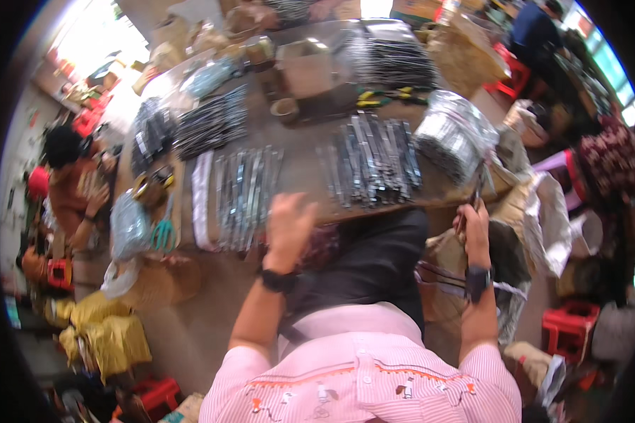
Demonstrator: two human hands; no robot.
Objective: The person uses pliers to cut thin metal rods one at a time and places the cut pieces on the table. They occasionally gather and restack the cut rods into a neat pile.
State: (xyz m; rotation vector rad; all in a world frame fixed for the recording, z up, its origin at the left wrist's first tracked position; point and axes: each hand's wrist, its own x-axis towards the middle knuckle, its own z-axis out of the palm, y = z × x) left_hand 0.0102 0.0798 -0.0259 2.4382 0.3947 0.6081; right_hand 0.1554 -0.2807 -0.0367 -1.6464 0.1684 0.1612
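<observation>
My left hand [289,224] is over the near edge of the table, smeared by motion, so its fingers do not show clearly. Just beyond it lies a loose row of slim metal strips [248,190]. A thicker pile of shiny metal strips [377,158] lies to its right, in front of my lap. Off the table's right front corner, my right hand [475,224] is closed round a slim dark tool [480,185] that points up and away; its exact kind is not clear. Near that hand sits a clear plastic bag of strips [453,134].
More strip bundles [212,121] and a stack [400,62] lie farther back on the table [300,151]. Yellow-handled pliers [374,99], tape rolls [284,109] and teal scissors [164,235] are around. An open sack [543,218] stands at right. A co-worker [77,183] sits at left.
</observation>
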